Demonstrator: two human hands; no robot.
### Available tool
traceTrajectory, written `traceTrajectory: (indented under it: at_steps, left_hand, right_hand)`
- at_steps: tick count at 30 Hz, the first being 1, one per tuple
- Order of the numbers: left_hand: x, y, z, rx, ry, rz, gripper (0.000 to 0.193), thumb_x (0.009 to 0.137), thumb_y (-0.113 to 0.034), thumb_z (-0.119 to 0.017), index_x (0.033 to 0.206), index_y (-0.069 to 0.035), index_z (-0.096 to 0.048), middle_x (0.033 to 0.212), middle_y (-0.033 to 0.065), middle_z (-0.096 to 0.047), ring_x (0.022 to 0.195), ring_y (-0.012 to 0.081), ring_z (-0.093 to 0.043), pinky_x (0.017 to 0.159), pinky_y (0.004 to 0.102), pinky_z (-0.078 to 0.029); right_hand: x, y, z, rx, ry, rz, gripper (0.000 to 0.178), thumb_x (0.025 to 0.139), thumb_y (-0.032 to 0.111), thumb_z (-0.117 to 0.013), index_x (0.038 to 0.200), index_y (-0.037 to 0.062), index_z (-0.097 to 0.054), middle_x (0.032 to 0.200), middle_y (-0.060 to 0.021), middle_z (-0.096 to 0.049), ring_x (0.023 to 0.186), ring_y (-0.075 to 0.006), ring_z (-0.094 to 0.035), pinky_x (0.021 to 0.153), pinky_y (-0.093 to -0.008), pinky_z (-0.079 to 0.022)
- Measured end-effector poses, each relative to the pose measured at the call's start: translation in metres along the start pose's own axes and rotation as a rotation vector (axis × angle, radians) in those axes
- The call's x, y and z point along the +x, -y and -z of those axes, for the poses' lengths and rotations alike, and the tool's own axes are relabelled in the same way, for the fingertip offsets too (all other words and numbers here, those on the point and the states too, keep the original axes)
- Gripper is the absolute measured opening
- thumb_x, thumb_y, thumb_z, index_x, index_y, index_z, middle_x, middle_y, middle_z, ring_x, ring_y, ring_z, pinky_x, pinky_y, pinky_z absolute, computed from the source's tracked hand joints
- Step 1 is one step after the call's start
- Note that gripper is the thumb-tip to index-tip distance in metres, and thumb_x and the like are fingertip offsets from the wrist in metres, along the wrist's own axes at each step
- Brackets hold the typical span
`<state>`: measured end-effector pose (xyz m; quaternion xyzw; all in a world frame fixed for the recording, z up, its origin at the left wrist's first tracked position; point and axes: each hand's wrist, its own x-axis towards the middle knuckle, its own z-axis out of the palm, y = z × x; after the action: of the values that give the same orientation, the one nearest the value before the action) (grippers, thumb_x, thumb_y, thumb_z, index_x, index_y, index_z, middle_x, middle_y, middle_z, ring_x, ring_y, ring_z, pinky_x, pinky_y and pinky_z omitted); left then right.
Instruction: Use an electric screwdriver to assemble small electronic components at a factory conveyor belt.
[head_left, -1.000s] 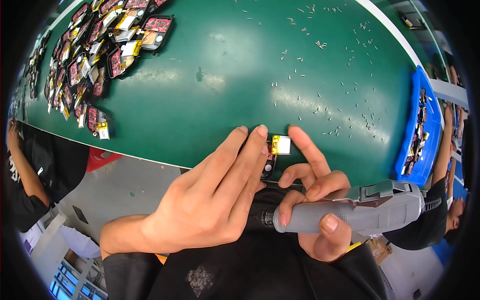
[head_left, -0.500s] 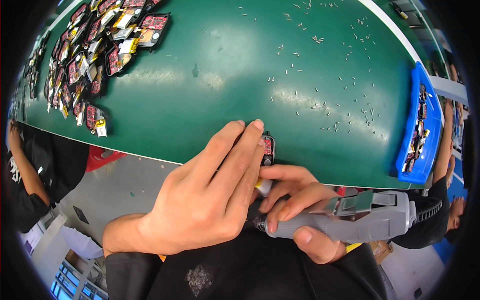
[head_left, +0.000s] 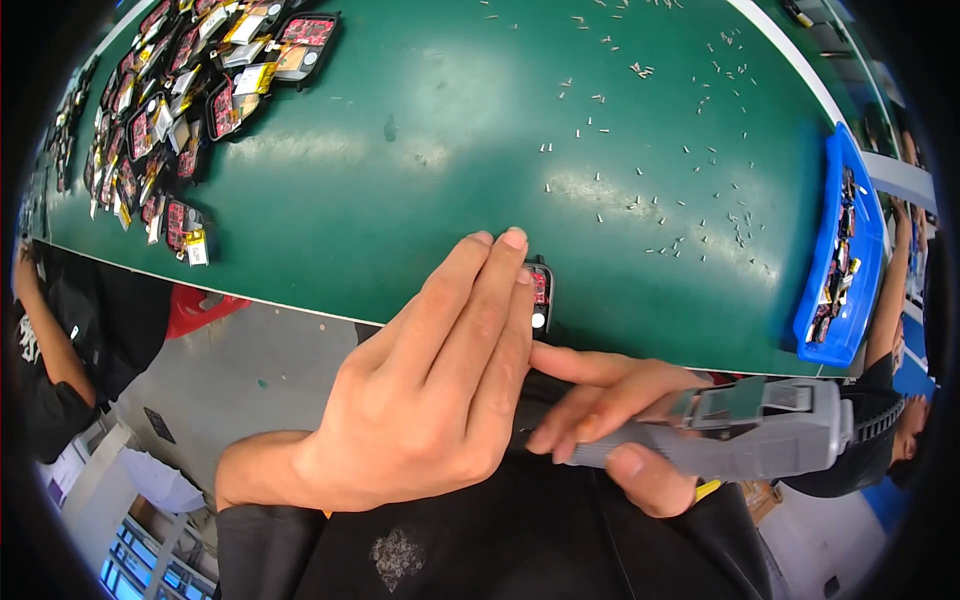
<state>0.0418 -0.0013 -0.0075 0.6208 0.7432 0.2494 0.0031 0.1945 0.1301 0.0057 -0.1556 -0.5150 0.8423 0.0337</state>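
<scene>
At the near edge of the green table, my left hand (head_left: 425, 385) lies over a small black casing with a red circuit board (head_left: 541, 290). Its fingers are pressed together and cover most of the casing; the thumb is hidden. Only the casing's right side shows, with a round white spot near its lower end. My right hand (head_left: 625, 420) is wrapped around a grey electric screwdriver (head_left: 760, 440), which lies sideways with its cable leading off to the right. The screwdriver's tip is blurred and partly behind my fingers. My right index finger reaches close to the left fingertips.
Many similar open casings with batteries (head_left: 230, 105) are heaped at the far left. Small screws (head_left: 655, 203) lie scattered over the table's right half. A blue bin (head_left: 835, 340) holding more parts stands at the right edge. Other people (head_left: 90, 330) sit on both sides.
My right hand and the screwdriver have shifted right, away from my left hand. A white and yellow battery that showed below the left fingers is now hidden. The casing sits slightly farther right.
</scene>
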Motion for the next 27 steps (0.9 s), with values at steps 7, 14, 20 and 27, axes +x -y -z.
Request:
traceTrajectory:
  at_steps: [7, 14, 20, 27]
  left_hand:
    - [-0.004, -0.002, -0.001, 0.071, 0.020, -0.051, 0.034, 0.068, 0.008, -0.064, 0.100, 0.019, -0.059, 0.111, 0.0302, -0.061, 0.098, 0.0393, -0.063, 0.077, 0.0381, -0.058]
    - [-0.005, 0.002, -0.007, 0.133, -0.034, -0.079, 0.029, 0.069, 0.008, -0.066, 0.095, 0.019, -0.061, 0.107, 0.0283, -0.063, 0.097, 0.0371, -0.064, 0.075, 0.0362, -0.059]
    - [-0.004, 0.003, -0.011, 0.143, -0.100, -0.066, 0.026, 0.068, 0.010, -0.067, 0.092, 0.017, -0.064, 0.102, 0.0262, -0.066, 0.093, 0.0352, -0.065, 0.073, 0.0351, -0.059]
    - [-0.006, 0.005, -0.015, 0.136, -0.148, -0.069, 0.023, 0.068, 0.008, -0.068, 0.089, 0.015, -0.065, 0.098, 0.0244, -0.067, 0.088, 0.0337, -0.067, 0.070, 0.0339, -0.059]
  right_hand:
    - [0.019, 0.039, 0.014, 0.187, 0.051, 0.445, 0.019, 0.084, 0.013, -0.064, 0.083, 0.0090, -0.046, 0.072, -0.0055, -0.057, 0.057, -0.0147, -0.059, 0.057, -0.0258, -0.051]
    - [0.045, 0.054, 0.015, 0.202, -0.066, 0.639, 0.020, 0.080, 0.012, -0.064, 0.087, 0.0107, -0.046, 0.057, 0.0023, -0.051, 0.048, -0.0081, -0.052, 0.055, -0.0213, -0.041]
    - [0.064, 0.047, 0.013, 0.132, -0.020, 0.537, 0.015, 0.083, 0.015, -0.058, 0.086, 0.0120, -0.044, 0.056, 0.0026, -0.045, 0.044, -0.0080, -0.045, 0.053, -0.0244, -0.034]
    - [0.068, 0.042, 0.015, 0.094, -0.016, 0.484, 0.015, 0.085, 0.017, -0.057, 0.085, 0.0129, -0.042, 0.056, 0.0026, -0.044, 0.044, -0.0074, -0.044, 0.055, -0.0247, -0.034]
